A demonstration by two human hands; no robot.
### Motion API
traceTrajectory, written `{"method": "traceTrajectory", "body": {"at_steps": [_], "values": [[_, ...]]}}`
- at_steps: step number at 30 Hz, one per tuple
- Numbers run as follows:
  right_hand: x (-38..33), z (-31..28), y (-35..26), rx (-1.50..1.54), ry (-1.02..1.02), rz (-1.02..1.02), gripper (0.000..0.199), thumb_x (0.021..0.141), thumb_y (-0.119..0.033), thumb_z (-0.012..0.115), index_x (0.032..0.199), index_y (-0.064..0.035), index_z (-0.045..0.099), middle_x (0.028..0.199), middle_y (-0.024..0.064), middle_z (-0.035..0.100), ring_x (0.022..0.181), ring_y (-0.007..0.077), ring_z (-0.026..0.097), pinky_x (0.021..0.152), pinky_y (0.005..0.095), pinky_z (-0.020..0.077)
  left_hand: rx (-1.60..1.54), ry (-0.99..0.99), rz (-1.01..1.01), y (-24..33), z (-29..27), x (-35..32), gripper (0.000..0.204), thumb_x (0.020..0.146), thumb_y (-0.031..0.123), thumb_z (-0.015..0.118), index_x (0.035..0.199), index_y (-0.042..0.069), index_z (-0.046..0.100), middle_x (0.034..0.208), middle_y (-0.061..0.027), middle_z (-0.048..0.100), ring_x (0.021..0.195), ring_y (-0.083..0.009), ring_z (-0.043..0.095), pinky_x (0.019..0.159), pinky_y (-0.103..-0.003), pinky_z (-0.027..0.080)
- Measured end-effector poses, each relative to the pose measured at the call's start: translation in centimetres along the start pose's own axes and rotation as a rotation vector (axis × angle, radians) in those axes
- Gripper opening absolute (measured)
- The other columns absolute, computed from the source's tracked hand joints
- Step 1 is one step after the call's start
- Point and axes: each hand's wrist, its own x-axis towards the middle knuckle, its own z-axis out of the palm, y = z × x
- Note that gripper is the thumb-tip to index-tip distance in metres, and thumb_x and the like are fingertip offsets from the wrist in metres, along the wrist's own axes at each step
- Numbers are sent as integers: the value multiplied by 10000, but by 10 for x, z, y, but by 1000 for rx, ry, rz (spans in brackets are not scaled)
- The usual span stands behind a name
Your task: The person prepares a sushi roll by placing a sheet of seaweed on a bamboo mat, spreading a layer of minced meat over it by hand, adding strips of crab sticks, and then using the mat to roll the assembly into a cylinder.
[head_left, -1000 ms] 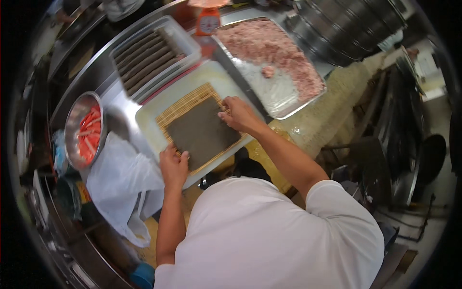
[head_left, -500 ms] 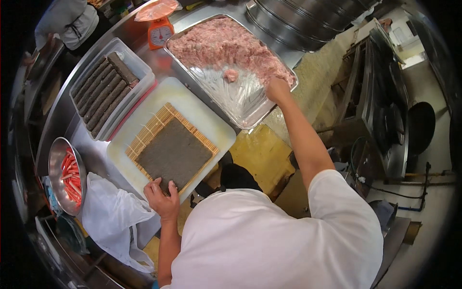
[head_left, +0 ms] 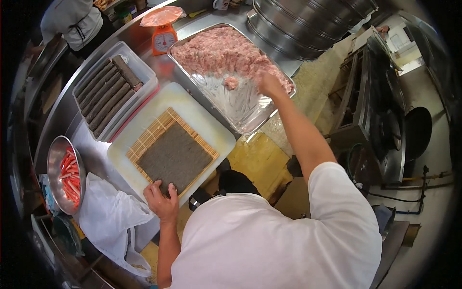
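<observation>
A dark nori sheet [head_left: 177, 156] lies flat on a bamboo rolling mat [head_left: 152, 135], and both rest on a white cutting board [head_left: 204, 115]. My left hand [head_left: 163, 202] is at the sheet's near corner, thumb and fingers apart, fingertips touching the edge. Over the right part of a metal tray [head_left: 244, 115], my right hand [head_left: 270, 85] is at the edge of the pink minced meat [head_left: 221, 50]. Motion smears its fingers, so what they hold is hidden. A small lump of meat [head_left: 231, 83] sits apart on the tray's smeared bottom.
Left of the board stands a plastic container [head_left: 151, 77] of dark rolls [head_left: 103, 94]. A steel bowl [head_left: 53, 161] holds red-and-white sticks [head_left: 70, 176], beside a white plastic bag [head_left: 108, 207]. An orange scale [head_left: 164, 38] and stacked steamers [head_left: 308, 26] stand behind. Another person [head_left: 72, 21] is at far left.
My right hand has shifted left and a little away from me along the meat's edge. My left hand stays at the nori's corner. The whole view has shifted slightly.
</observation>
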Motion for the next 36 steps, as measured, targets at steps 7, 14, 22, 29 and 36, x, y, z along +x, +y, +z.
{"method": "traceTrajectory", "body": {"at_steps": [7, 14, 22, 29, 36], "values": [[-14, 63, 12, -141, -38, -8, 260, 889, -208, 554, 947, 13, 677, 961, 296, 693, 918, 483, 671, 859, 515, 524, -5, -13, -15, 2, -1, 1, 338, 775, 156, 761, 1040, -1, 624, 1014, -176, 560, 975, -377, 564, 849, -469, 473], [-3, 35, -59, 185, 189, -366, 240, 842, -157, 669, 1016, 9, 668, 896, 252, 705, 871, 431, 686, 780, 478, 545, 12, -14, -5, 0, 0, 4, 336, 770, 164, 763, 1030, 5, 622, 1000, -176, 558, 966, -385, 564, 838, -477, 472], [-6, 54, -75, -98, -305, -446, 151, 791, -90, 606, 882, -31, 710, 780, 183, 709, 767, 384, 697, 761, 496, 548, 17, -25, -19, 0, -2, 2, 322, 771, 160, 759, 1012, 6, 612, 997, -176, 559, 960, -382, 567, 839, -468, 477], [37, 41, 33, 70, 141, -157, 265, 841, -206, 629, 981, 16, 663, 940, 267, 689, 889, 470, 655, 837, 536, 514, -30, -43, -12, 4, -1, 6, 321, 770, 143, 752, 1025, 8, 612, 1024, -188, 566, 979, -390, 564, 847, -474, 476], [-9, 41, -23, -260, -178, -189, 286, 867, -252, 585, 930, 2, 699, 968, 256, 703, 890, 441, 685, 788, 529, 546, -38, -48, -24, -2, 1, 0, 306, 797, 155, 734, 1018, -8, 598, 1031, -206, 555, 991, -407, 555, 853, -481, 468]]}}
